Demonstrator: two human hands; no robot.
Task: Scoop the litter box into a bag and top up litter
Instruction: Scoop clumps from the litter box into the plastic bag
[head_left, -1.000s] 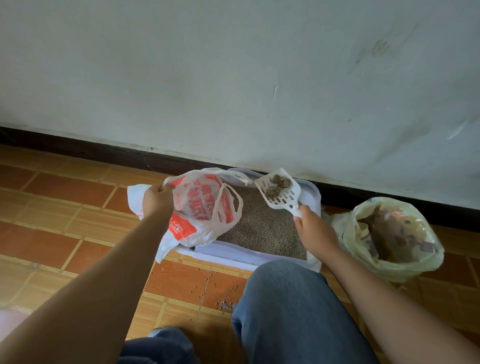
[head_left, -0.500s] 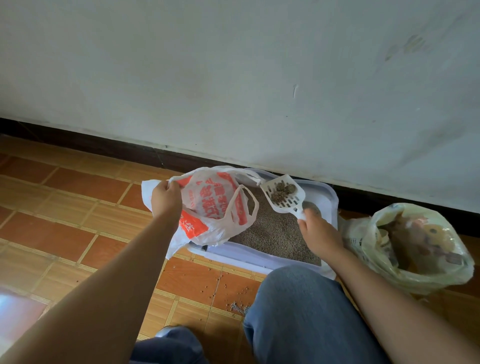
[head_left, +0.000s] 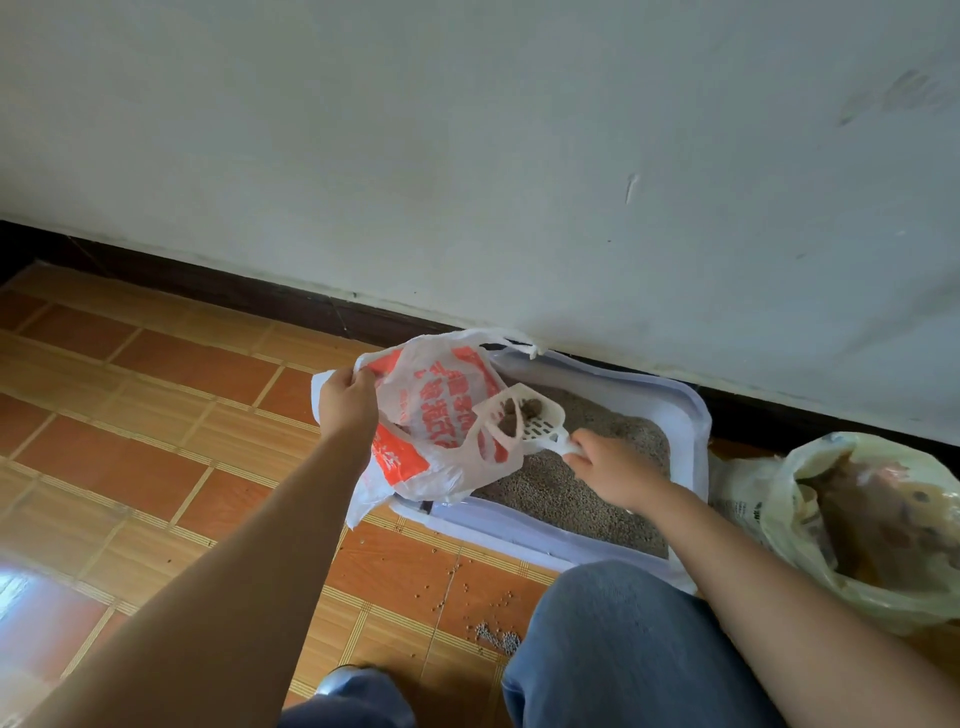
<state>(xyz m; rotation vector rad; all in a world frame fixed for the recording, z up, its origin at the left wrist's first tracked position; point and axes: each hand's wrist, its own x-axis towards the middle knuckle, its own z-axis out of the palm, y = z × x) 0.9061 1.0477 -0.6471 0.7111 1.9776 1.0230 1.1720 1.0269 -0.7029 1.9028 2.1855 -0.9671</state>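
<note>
At the centre of the head view, the left grip (head_left: 347, 402) pinches the rim of the bag (head_left: 441, 415) and holds it open above the box (head_left: 693, 410). To the right, the right grip (head_left: 610, 467) is closed on the handle of the scoop (head_left: 540, 428). A second ago the scoop hung over the box; now its clumps (head_left: 523, 411) are at the bag mouth, so I judge tipping comes next.

Off-white plastered wall (head_left: 467, 130) w/ grey scuff marks (head_left: 904, 98) top R & a small chip (head_left: 631, 187) nr centre, dark brown baseboard (head_left: 208, 283) along its foot, floor (head_left: 156, 415) of terracotta-orange tiles w/ pale yellow striped borders, bright glare patch (head_left: 15, 587) on tiles bottom L.
</note>
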